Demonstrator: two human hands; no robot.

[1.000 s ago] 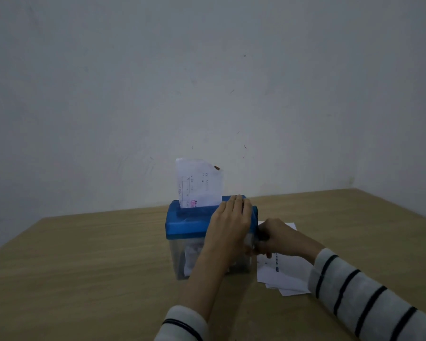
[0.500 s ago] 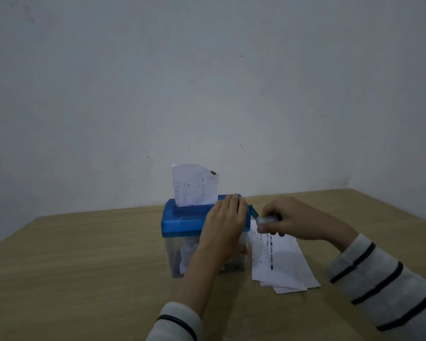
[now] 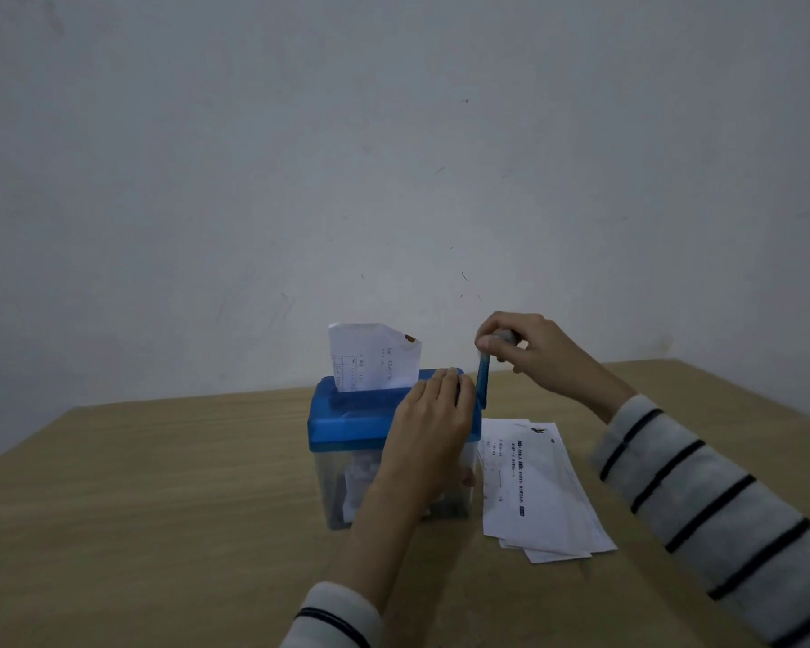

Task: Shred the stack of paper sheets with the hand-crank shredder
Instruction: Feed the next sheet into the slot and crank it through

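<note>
A: What are the hands doing?

B: The left hand (image 3: 433,413) lies over the right end of the glossy blue plastic lid (image 3: 347,420) of the hand-crank shredder (image 3: 379,456), fingers draped across the top and the thumb down the clear side wall, gripping it. The right hand (image 3: 529,350) is just above and right of the lid, fingers curled round the pale knob (image 3: 503,339) at the end of the slim blue crank arm (image 3: 482,381), pinching it.

A: And the shredder itself?

B: A boxy bin of clear smooth plastic under the lid, with crumpled white shreds (image 3: 358,484) showing through the wall. A thin white printed sheet (image 3: 372,357) stands upright in the slot at the lid's back left, its top right corner cut off slantwise.

A: What differs from half a second ago?

B: The crank arm then pointed out to the right of the lid with the right hand low; now it stands nearly upright and the hand is higher than the lid. Less of the sheet shows above the slot than a second ago.

A: Where is the stack?

B: The stack of flat white printed paper sheets (image 3: 538,488) lies fanned on the light wood-grain surface (image 3: 160,507), just right of the shredder, below the right hand and beside the left wrist. Both arms wear soft pale sleeves (image 3: 702,502) with thin dark stripes. Behind the shredder is a dull scuffed white wall (image 3: 394,156).
</note>
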